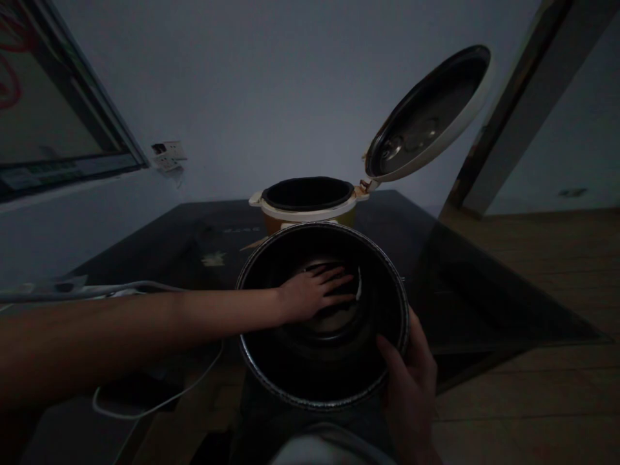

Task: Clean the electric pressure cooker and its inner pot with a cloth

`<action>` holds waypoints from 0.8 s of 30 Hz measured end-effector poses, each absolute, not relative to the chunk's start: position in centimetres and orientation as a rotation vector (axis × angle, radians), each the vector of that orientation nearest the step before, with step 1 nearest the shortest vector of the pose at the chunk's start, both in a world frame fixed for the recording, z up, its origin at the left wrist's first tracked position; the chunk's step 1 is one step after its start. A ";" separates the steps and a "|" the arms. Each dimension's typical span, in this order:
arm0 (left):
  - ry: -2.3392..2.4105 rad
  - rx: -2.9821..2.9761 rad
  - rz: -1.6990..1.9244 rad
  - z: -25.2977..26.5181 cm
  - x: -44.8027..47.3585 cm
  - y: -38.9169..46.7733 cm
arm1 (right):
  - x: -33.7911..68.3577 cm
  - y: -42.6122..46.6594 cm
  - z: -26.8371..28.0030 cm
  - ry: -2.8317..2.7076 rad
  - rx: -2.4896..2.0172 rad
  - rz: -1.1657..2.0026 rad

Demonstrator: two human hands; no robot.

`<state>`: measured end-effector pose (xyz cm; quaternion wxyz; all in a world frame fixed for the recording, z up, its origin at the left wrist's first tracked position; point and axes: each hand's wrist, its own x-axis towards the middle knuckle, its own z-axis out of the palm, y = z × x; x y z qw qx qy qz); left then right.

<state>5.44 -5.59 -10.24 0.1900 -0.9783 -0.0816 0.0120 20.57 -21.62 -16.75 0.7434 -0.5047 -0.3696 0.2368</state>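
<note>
Left hand [314,296] lies spread inside the pot [310,374], perhaps touching its base [334,321]; right hand [411,371] grips the rim [320,406]: a firm hold steadies it.

The round black metal pot [334,361] blocks the near approach to the white-rimmed round cooker [312,216]. Access from above is free; the round white lid [431,123] (tilted open) limits passage at right.
</note>
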 end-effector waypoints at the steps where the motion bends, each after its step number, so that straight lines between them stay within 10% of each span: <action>1: -0.180 -2.751 0.040 -10.3 5.2 -5.7 | 20.6 -21.6 -16.7 -0.804 -1.105 0.522; 24: -0.494 -2.772 0.286 -6.6 4.2 -5.9 | 20.7 -21.3 -16.4 -0.859 -1.080 0.544</action>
